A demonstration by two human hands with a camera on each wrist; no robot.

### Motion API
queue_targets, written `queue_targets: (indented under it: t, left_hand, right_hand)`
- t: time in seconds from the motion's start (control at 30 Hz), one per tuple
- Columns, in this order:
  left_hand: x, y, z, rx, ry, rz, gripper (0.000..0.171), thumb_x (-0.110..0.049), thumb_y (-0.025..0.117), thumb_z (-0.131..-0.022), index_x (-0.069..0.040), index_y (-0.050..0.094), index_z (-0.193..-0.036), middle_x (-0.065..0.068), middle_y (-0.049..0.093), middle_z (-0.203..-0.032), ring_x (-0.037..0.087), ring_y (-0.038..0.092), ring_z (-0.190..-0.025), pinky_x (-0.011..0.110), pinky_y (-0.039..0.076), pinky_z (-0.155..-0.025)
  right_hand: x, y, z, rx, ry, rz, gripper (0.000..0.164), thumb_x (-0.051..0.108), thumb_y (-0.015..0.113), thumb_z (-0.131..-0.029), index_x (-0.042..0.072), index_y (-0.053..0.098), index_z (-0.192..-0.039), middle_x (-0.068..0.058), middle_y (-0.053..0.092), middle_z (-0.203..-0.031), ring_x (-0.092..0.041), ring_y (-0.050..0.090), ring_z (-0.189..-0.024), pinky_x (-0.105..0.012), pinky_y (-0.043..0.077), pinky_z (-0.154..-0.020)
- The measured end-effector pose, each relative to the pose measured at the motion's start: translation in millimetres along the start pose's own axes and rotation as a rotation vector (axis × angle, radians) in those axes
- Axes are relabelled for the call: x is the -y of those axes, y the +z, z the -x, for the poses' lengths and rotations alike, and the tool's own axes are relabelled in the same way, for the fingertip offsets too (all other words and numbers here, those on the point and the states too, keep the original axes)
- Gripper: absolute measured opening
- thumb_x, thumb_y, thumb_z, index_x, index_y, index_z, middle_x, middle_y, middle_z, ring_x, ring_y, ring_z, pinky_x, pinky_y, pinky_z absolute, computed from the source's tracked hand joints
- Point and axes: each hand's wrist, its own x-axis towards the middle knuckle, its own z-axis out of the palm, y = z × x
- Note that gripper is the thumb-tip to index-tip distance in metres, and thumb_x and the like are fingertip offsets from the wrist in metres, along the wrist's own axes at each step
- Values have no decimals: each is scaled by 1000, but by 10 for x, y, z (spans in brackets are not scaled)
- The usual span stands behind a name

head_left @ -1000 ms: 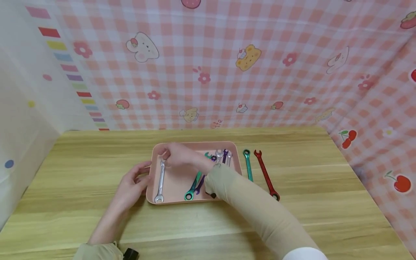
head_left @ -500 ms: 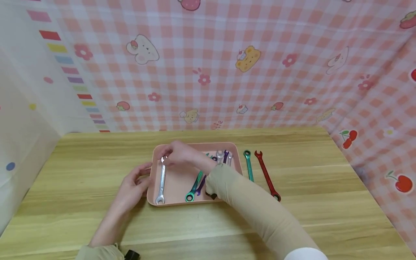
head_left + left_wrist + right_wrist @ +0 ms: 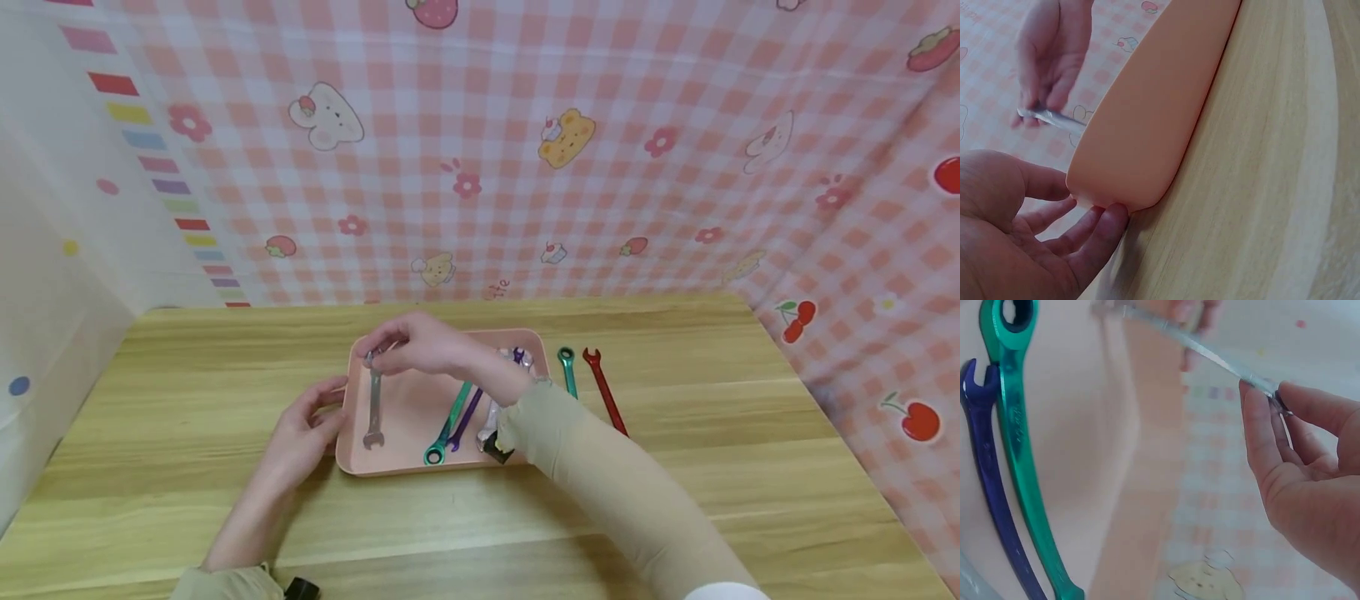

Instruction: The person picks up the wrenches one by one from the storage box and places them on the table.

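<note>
A silver combination wrench point(image 3: 374, 408) hangs over the left part of the pink tray point(image 3: 405, 469), its far end pinched between the thumb and fingers of my right hand point(image 3: 420, 343). In the right wrist view, the wrench point(image 3: 1210, 355) slants up from those fingertips point(image 3: 1263, 415), its other end blurred above the tray. My left hand point(image 3: 303, 425) rests at the tray's left end, fingertips against the outside of the wall. The left wrist view shows these fingers point(image 3: 1107, 228) touching the tray's corner at the rim and near the base.
Inside the tray lie a green ratcheting wrench point(image 3: 450, 429), a purple wrench point(image 3: 468, 417) and several silver and purple ones, partly hidden by the right forearm. On the wooden table point(image 3: 750, 467), right of the tray, are another green wrench point(image 3: 567, 371) and a red wrench point(image 3: 606, 392).
The right hand has lifted the silver wrench up off the tray floor; it lay flat along the tray's left side before. The left hand has stayed at the tray's left end.
</note>
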Motion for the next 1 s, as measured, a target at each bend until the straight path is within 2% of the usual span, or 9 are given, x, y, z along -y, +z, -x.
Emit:
queue_targets:
  t: [0.17,0.3,0.4,0.57,0.67,0.73,0.83,0.9,1.0]
  left_hand:
    - [11,31,-6,-6,7,7,56,-6,50,-108,-3,35,-161,30,44,-160,26,62,-126,22,59,-80]
    - [17,46,-9,-3,14,6,55,-7,50,-108,-4,36,-161,29,45,-159,22,62,-122,22,59,-79]
    - [19,53,-13,2,12,10,55,-7,50,-108,-4,35,-161,28,45,-160,22,62,-124,22,59,-79]
    - [31,44,-24,3,5,6,56,-8,50,-108,-5,35,-162,28,44,-159,24,61,-127,22,59,-79]
    - [33,26,-26,0,2,-4,56,-9,50,-109,-5,34,-162,28,44,-160,20,62,-125,22,59,-78]
    - [30,13,-25,-3,2,-6,56,-9,51,-109,-5,34,-162,28,44,-160,12,63,-119,22,59,-77]
    - [24,-3,-22,-6,3,-4,56,-9,51,-108,-6,35,-162,28,44,-160,3,62,-111,23,59,-76]
    - [21,-11,-18,-4,3,-3,56,-9,51,-108,-6,34,-162,28,44,-160,2,61,-110,23,59,-77]
    - [20,-17,-24,-1,9,-7,57,-10,51,-109,-6,34,-163,27,44,-160,7,62,-117,22,59,-78]
  right_hand:
    - [-9,-176,294,-107,-76,-9,28,6,64,-103,-1,70,-129,-20,73,-130,-19,71,-114,-27,59,-99]
    - [-28,-296,616,-229,-133,-47,27,7,64,-103,-2,70,-127,-21,73,-126,-14,72,-108,-31,60,-101]
    - [-68,-345,876,-342,-174,-138,26,4,63,-102,-5,68,-126,-21,73,-121,-8,70,-101,-29,60,-99]
    - [-186,-369,1212,-579,-252,-268,27,-3,62,-101,-13,63,-126,6,76,-102,-3,70,-95,-22,60,-92]
    - [-247,-408,1310,-697,-292,-333,21,-6,60,-100,-7,68,-120,16,76,-94,-2,71,-93,-21,61,-88]
    - [-278,-454,1347,-739,-326,-370,21,-7,59,-100,2,72,-114,15,77,-93,-3,72,-92,-21,62,-87]
    - [-292,-534,1412,-744,-381,-438,31,-8,56,-101,16,76,-106,12,78,-93,-4,72,-91,-22,61,-87]
    - [-291,-589,1465,-734,-403,-487,38,-8,54,-102,21,77,-102,11,78,-93,-4,72,-90,-23,60,-88]
    - [-282,-675,1557,-727,-430,-544,42,-8,51,-102,24,78,-100,11,79,-92,-4,72,-88,-24,58,-87]
